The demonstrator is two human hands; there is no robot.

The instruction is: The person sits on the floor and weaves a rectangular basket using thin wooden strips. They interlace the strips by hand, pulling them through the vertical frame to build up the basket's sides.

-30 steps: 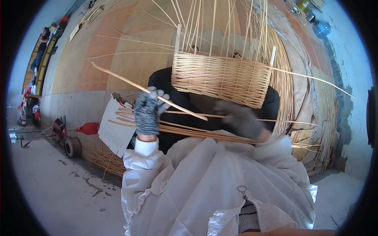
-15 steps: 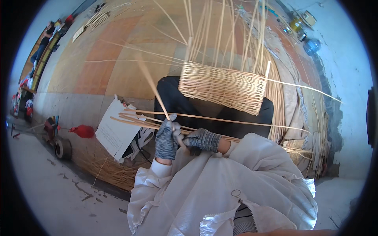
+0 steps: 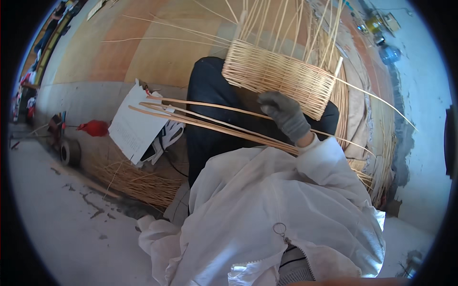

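My right hand (image 3: 285,115), in a grey glove, is closed just in front of the near edge of a woven wicker basket (image 3: 279,76). A long peeled willow rod (image 3: 205,104) passes beneath this hand; whether the fingers grip it is hidden. More willow rods (image 3: 210,125) lie across my lap under the right forearm. At lower left, my left hand (image 3: 136,208), also gloved, reaches down beside a heap of thin rods (image 3: 138,183). Its fingers are blurred and dark. A thicker pale stick (image 3: 98,185) lies near it. The basket rests on my knees, its uprights fanning away from me.
White printed sheets (image 3: 136,126) lie left of my legs, with a red object (image 3: 93,127) and a tape roll (image 3: 70,152) farther left. To the right are bundled rods, a beige cloth (image 3: 355,112) and a blue water bottle (image 3: 390,54) by the wall.
My hands have parted. The left went down to the lower left, and the stick it held upright is no longer there. The right moved up toward the basket, which appears higher in view.
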